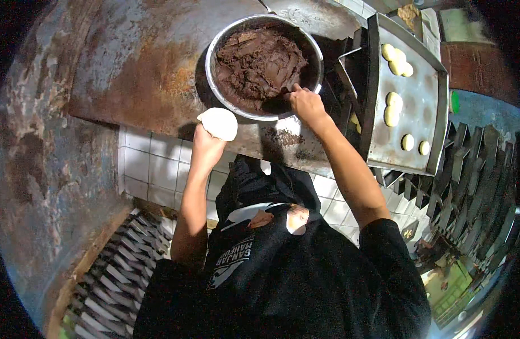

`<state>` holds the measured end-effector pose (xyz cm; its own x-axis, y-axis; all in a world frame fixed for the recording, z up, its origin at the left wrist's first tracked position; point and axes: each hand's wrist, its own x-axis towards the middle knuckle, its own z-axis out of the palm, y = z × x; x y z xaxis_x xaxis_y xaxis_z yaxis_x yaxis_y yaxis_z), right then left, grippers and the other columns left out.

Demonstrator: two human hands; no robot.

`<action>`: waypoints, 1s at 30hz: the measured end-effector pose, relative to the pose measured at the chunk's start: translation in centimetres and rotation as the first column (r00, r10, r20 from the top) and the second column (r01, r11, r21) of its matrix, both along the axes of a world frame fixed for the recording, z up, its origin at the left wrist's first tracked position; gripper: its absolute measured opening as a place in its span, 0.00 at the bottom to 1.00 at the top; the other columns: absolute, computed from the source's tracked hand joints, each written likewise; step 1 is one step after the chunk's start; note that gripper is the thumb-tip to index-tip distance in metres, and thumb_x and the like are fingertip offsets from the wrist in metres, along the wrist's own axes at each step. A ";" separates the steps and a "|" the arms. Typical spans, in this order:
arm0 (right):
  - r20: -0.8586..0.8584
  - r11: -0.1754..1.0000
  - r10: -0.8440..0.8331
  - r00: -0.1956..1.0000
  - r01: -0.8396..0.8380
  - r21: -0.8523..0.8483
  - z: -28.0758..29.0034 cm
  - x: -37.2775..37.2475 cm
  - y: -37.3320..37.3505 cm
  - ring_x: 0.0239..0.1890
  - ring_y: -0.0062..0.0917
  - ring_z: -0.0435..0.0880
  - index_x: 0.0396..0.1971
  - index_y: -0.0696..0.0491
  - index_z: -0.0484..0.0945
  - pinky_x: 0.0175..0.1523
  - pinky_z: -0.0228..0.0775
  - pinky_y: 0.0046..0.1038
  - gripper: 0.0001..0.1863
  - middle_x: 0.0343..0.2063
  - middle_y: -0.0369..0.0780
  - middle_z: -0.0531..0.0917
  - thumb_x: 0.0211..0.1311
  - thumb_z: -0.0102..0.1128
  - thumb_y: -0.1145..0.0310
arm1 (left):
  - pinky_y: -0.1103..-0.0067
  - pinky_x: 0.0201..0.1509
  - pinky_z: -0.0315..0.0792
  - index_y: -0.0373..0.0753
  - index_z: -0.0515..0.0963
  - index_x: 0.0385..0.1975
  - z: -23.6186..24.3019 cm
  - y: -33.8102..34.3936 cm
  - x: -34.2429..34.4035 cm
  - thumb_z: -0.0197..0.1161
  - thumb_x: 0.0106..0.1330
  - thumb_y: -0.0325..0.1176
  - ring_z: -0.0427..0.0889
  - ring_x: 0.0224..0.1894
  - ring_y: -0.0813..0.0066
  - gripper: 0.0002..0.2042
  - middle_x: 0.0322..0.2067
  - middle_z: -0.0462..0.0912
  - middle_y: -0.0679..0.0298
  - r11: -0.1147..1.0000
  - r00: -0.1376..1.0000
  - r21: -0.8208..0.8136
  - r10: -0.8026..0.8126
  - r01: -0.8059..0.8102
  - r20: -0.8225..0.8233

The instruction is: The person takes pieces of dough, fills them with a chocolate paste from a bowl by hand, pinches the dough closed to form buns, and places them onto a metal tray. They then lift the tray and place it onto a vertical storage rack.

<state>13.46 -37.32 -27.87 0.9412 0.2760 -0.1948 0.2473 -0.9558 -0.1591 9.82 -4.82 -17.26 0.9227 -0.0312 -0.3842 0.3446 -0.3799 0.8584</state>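
Note:
A round flattened piece of pale dough rests on my left hand, whose fingers are mostly hidden beneath it. It is in front of the table edge, just to the left of a large metal bowl. A thick, dark brown paste with a rough surface fills much of the bowl. My right hand is closed at the bowl's near right rim, its fingertips reaching inside toward the paste. Shadow hides what those fingers grip, if anything.
Right of the bowl, a metal tray carries several pale dough balls. Dark crumbs lie on the worn table near its front edge. Metal racks stand at the right, with slatted metal at the lower left.

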 end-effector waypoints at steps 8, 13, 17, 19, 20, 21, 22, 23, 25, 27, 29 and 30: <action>-0.121 0.998 0.050 0.991 -0.046 0.031 3.1 1.2 0.0 0.34 0.48 0.91 0.30 0.52 0.85 0.43 0.85 0.49 0.15 0.28 0.50 0.89 0.73 0.51 0.64 | 0.68 0.53 0.82 0.32 0.86 0.46 0.6 0.7 0.1 0.76 0.58 0.28 0.92 0.47 0.61 0.16 0.43 0.92 0.52 0.998 0.993 0.026 -0.067 0.065 0.097; -0.269 0.941 0.072 0.960 0.024 0.339 7.2 0.6 -1.7 0.42 0.46 0.90 0.51 0.54 0.86 0.51 0.82 0.42 0.13 0.35 0.48 0.88 0.72 0.60 0.69 | 0.65 0.53 0.83 0.34 0.87 0.45 0.5 -0.3 1.0 0.79 0.54 0.33 0.92 0.47 0.54 0.19 0.42 0.91 0.50 0.973 0.956 0.161 -0.199 0.166 0.215; -0.268 0.692 0.086 0.960 0.136 0.709 19.5 -2.8 3.4 0.49 0.43 0.85 0.54 0.53 0.86 0.58 0.77 0.38 0.15 0.43 0.47 0.83 0.71 0.61 0.77 | 0.68 0.52 0.83 0.34 0.87 0.44 0.9 -1.8 1.6 0.81 0.54 0.33 0.92 0.43 0.64 0.19 0.40 0.93 0.55 0.965 0.931 0.121 -0.256 0.231 0.260; -0.206 0.745 -0.048 0.977 0.173 0.645 21.7 -4.9 5.5 0.51 0.43 0.84 0.56 0.49 0.86 0.58 0.77 0.39 0.22 0.44 0.45 0.82 0.63 0.63 0.80 | 0.71 0.50 0.82 0.35 0.86 0.43 1.5 -3.3 1.9 0.81 0.54 0.32 0.91 0.40 0.69 0.17 0.37 0.92 0.59 0.963 0.892 0.054 -0.266 0.265 0.365; -0.095 0.788 -0.076 0.993 0.118 0.605 21.1 -5.6 5.9 0.51 0.42 0.83 0.58 0.46 0.85 0.57 0.78 0.40 0.27 0.45 0.44 0.81 0.58 0.63 0.81 | 0.71 0.50 0.82 0.35 0.86 0.42 2.6 -4.3 2.2 0.80 0.55 0.32 0.91 0.40 0.69 0.17 0.37 0.92 0.59 0.963 0.907 -0.020 -0.246 0.269 0.342; 0.018 0.829 -0.096 0.995 0.070 0.555 20.2 -6.4 6.3 0.50 0.41 0.83 0.60 0.43 0.85 0.56 0.78 0.40 0.32 0.46 0.43 0.81 0.53 0.64 0.83 | 0.71 0.50 0.82 0.35 0.86 0.42 3.8 -5.1 2.5 0.80 0.55 0.31 0.91 0.40 0.68 0.16 0.36 0.92 0.59 0.959 0.921 -0.094 -0.227 0.269 0.316; 0.104 0.836 -0.136 0.985 0.057 0.546 19.5 -7.1 6.9 0.48 0.40 0.82 0.63 0.39 0.83 0.56 0.78 0.40 0.38 0.48 0.42 0.80 0.47 0.64 0.84 | 0.71 0.50 0.82 0.35 0.86 0.42 3.9 -5.4 2.8 0.80 0.55 0.31 0.91 0.40 0.68 0.16 0.36 0.92 0.59 0.956 0.919 -0.094 -0.236 0.278 0.316; 0.185 0.847 -0.142 0.972 0.022 0.532 18.7 -7.7 7.0 0.49 0.41 0.82 0.64 0.38 0.82 0.55 0.79 0.40 0.41 0.48 0.42 0.80 0.46 0.65 0.84 | 0.70 0.49 0.82 0.35 0.85 0.42 4.0 -5.5 3.2 0.79 0.55 0.31 0.91 0.40 0.65 0.16 0.36 0.92 0.57 0.957 0.908 -0.089 -0.229 0.276 0.350; 0.238 0.830 -0.194 0.952 0.030 0.556 16.7 -9.3 6.8 0.48 0.41 0.83 0.67 0.39 0.80 0.56 0.79 0.40 0.42 0.47 0.43 0.80 0.47 0.65 0.85 | 0.69 0.49 0.83 0.35 0.85 0.42 3.8 -5.9 3.3 0.79 0.55 0.30 0.92 0.40 0.62 0.16 0.36 0.92 0.55 0.956 0.894 -0.083 -0.229 0.281 0.384; 0.209 0.765 -0.259 0.943 0.068 0.641 14.3 -11.2 6.4 0.48 0.42 0.83 0.67 0.41 0.79 0.56 0.79 0.41 0.41 0.46 0.44 0.80 0.49 0.64 0.85 | 0.69 0.50 0.83 0.34 0.86 0.43 2.1 -6.1 2.5 0.78 0.56 0.32 0.92 0.42 0.62 0.16 0.38 0.92 0.54 0.990 0.883 -0.044 -0.101 0.136 0.459; 0.175 0.690 -0.328 0.928 0.109 0.716 10.4 -13.3 5.2 0.47 0.43 0.83 0.68 0.42 0.78 0.56 0.79 0.41 0.40 0.45 0.46 0.80 0.52 0.64 0.86 | 0.69 0.50 0.82 0.33 0.86 0.44 0.9 -6.1 2.4 0.78 0.57 0.33 0.92 0.43 0.62 0.17 0.39 0.92 0.53 0.996 0.890 -0.029 -0.057 0.079 0.453; 0.067 0.655 -0.408 0.911 0.241 0.716 7.1 -14.9 4.1 0.47 0.45 0.83 0.67 0.45 0.78 0.56 0.78 0.43 0.36 0.45 0.47 0.80 0.56 0.63 0.85 | 0.68 0.52 0.82 0.33 0.86 0.45 0.9 -6.1 2.6 0.78 0.58 0.34 0.91 0.44 0.61 0.18 0.40 0.91 0.53 0.993 0.938 -0.020 -0.106 0.119 0.329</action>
